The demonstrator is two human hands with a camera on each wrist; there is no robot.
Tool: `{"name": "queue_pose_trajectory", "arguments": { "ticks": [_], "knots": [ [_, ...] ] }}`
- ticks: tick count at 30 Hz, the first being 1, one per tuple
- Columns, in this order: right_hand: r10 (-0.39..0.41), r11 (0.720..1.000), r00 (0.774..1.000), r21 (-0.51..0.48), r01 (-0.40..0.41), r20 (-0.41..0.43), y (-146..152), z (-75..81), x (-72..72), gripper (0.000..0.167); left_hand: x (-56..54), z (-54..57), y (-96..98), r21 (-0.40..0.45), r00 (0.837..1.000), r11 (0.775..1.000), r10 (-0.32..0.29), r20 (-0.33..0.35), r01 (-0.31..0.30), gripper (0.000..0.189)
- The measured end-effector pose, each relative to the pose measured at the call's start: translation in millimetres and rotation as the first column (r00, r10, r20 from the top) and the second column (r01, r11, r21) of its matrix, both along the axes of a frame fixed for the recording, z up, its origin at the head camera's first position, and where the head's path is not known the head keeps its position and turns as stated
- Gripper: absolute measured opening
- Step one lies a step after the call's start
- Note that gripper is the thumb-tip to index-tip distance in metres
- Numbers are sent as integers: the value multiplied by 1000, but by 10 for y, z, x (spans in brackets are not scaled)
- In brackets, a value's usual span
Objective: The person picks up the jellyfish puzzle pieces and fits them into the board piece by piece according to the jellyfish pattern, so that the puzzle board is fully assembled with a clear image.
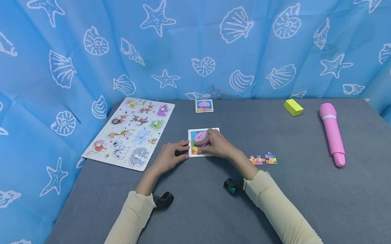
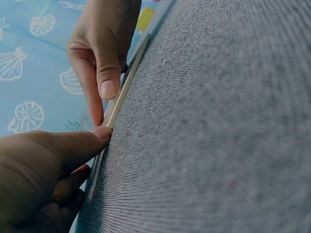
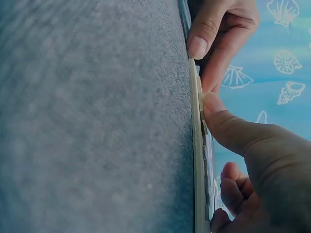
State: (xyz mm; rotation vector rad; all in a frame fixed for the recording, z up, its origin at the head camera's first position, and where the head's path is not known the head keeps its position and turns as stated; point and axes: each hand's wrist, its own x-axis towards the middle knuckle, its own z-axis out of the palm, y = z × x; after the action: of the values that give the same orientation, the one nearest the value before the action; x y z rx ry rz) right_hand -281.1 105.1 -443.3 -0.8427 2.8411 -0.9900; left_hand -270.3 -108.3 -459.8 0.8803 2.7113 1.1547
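A small jigsaw puzzle board (image 1: 189,133) with a pink sea creature picture lies in the middle of the grey table. At its left edge my left hand (image 1: 170,155) rests with fingers and thumb fairly straight; in the left wrist view the left thumb (image 2: 80,145) touches the board's corner. My right hand (image 1: 218,145) reaches over the board from the right, thumb and index finger bent round a puzzle piece (image 3: 201,92) at its surface. The fingers hide most of that piece and much of the picture. Two loose jigsaw pieces (image 1: 270,158) lie beside the right wrist.
A white animal puzzle board (image 1: 130,143) lies at the left. Behind the small board sits a matching picture card (image 1: 203,106). Farther right are a yellow block (image 1: 293,107) and a pink toy microphone (image 1: 332,135). A blue shell-patterned curtain (image 1: 179,40) hangs along the back.
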Motion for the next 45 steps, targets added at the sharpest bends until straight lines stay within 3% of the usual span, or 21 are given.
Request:
{"name": "queue_pose_trajectory", "arguments": {
  "ticks": [4, 12, 18, 25, 31, 38, 45],
  "knots": [
    [-13, 999, 1000, 42, 13, -4, -6, -4, -37, 32, -3, 6, 3, -1, 1000, 1000, 1, -5, -1, 36],
    [-84, 986, 991, 155, 68, 100, -33, 89, -59, 31, 5, 16, -6, 1, 1000, 1000, 1, -12, -1, 36],
    [-109, 970, 993, 223, 94, 55, -50, 107, -54, 31, 8, 10, -7, 1, 1000, 1000, -8, -21, 8, 36],
    [-80, 983, 996, 170, 73, 34, -8, 73, -25, 34, 26, 7, -3, 4, 999, 1000, -6, -43, 6, 34],
    [-72, 997, 994, 42, 68, 79, 250, 114, 6, 39, 18, 17, 23, -2, 999, 1000, -3, -36, 3, 36],
    [-161, 984, 973, -50, 171, 165, 687, 192, 169, 37, 5, 36, 93, -16, 999, 999, -40, 16, 40, 47],
    [-197, 978, 966, -32, 205, 165, 1012, 200, 341, 41, 0, 6, 138, -14, 997, 998, -62, 44, 63, 43]
  ]
}}
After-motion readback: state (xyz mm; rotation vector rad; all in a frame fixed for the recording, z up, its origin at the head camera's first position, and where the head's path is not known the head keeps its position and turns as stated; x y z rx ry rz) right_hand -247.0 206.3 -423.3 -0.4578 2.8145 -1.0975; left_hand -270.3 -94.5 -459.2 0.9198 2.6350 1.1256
